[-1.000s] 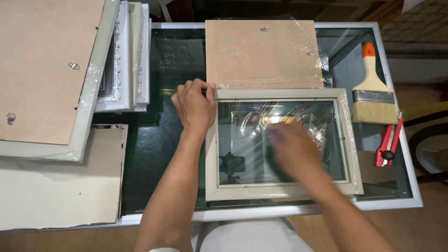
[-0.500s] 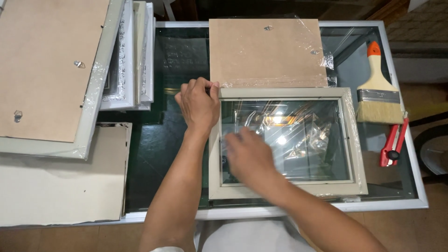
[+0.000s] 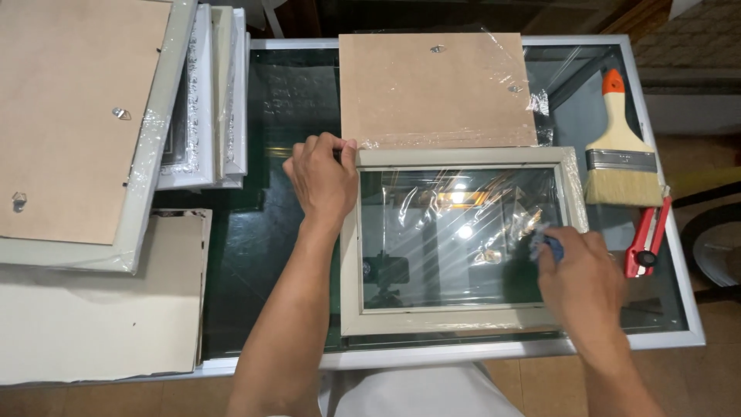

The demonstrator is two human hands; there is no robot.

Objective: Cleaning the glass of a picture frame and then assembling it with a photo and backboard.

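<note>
Far left: a large frame lying face down, brown backing up, two small metal hangers on it, shrink film along its pale edge; under its near side, a flat sheet of grey cardboard reaching the table's front edge; just beside the large frame, a stack of white frames standing on edge, film-wrapped. Then bare dark green glass of the table. Left hand pressed flat on the upper left corner of the pale picture frame, fingers curled over its outer edge, gripping nothing else. Picture frame flat at the table's middle, near the front edge, glass pane up, loose clear film crumpled over the glass. Behind it and touching its far rail, a brown backing board in clear film, one hanger near its top. Right hand closed on a small blue cloth, pressed on the pane's right side; hands well apart. Right of the frame: a wide paintbrush, orange-tipped handle, pale bristles; just below it, a red utility knife.
</note>
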